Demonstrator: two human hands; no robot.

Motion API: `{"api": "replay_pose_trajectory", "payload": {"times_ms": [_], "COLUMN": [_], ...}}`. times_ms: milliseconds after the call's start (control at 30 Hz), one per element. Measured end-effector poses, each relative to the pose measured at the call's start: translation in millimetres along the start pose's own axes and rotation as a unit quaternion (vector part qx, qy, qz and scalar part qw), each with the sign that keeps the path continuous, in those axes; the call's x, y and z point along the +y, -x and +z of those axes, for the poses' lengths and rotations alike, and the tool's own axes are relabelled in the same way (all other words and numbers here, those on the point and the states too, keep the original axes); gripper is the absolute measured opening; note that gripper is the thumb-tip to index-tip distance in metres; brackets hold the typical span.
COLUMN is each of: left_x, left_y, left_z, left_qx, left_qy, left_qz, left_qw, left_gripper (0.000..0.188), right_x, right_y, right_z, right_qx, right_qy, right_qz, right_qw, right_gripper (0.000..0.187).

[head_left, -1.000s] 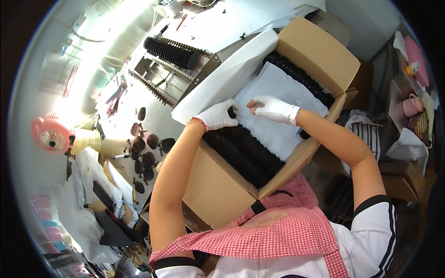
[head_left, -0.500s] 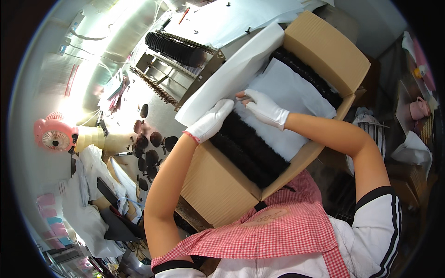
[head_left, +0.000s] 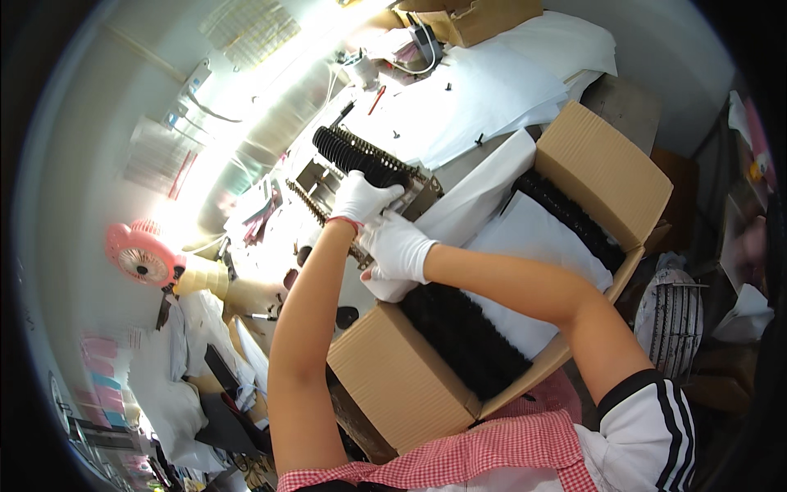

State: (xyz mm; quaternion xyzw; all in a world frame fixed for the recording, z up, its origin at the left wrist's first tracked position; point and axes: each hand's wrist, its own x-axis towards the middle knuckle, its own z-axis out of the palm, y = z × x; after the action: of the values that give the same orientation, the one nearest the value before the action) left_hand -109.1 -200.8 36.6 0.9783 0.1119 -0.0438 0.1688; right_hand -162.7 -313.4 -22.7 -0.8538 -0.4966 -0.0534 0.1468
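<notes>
Your left hand (head_left: 365,197), gloved in white, is at the near end of a row of black discs (head_left: 340,149); the fingers cover the spot, so you cannot tell whether its grip has closed on one. Your right hand (head_left: 399,248) is bent just beside it, above the carton's left edge, its grip likewise hidden from view. The black discs stand side by side in an open metal rack (head_left: 423,197) on the surface (head_left: 351,291). Nearer you, the open carton (head_left: 607,172) has its end flaps folded out; a white liner (head_left: 484,193) rises along its far side. Inside lie fuzzy black rows (head_left: 463,336) at the near left, a white sheet (head_left: 525,246) across the middle, and another black row (head_left: 570,217) at the right end. Farther back sits a smaller brown box (head_left: 479,23).
</notes>
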Motion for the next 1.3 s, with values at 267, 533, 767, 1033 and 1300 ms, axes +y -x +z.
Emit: {"api": "replay_pose_trajectory", "payload": {"times_ms": [267,533,767,1033,1300], "left_x": [23.3,20.1,18.9,-0.6,-37.7], "left_y": [-9.7,-38.3,9.4,55.4,4.3], "left_z": [19.3,41.5,-8.1,-28.3,-68.7], "left_qx": [-0.016,-0.047,-0.016,-0.135,-0.205], "left_qy": [0.098,-0.112,-0.247,0.146,0.065], "left_qz": [-0.026,0.172,-0.011,-0.037,0.022], "left_qw": [0.995,0.978,0.969,0.979,0.976], "left_gripper": [0.052,0.026,0.039,0.038,0.048], "right_x": [4.1,0.4,18.7,22.6,62.2], "right_y": [-14.2,-9.0,4.4,4.8,-7.9], "right_z": [5.4,-15.6,-30.2,-33.0,-11.9], "right_qx": [-0.083,-0.172,0.002,0.174,0.174], "right_qy": [-0.083,-0.083,-0.039,-0.243,-0.294], "right_qz": [0.003,-0.016,-0.070,0.128,0.105], "right_qw": [0.993,0.981,0.997,0.946,0.934], "right_gripper": [0.066,0.077,0.058,0.111,0.055]}}
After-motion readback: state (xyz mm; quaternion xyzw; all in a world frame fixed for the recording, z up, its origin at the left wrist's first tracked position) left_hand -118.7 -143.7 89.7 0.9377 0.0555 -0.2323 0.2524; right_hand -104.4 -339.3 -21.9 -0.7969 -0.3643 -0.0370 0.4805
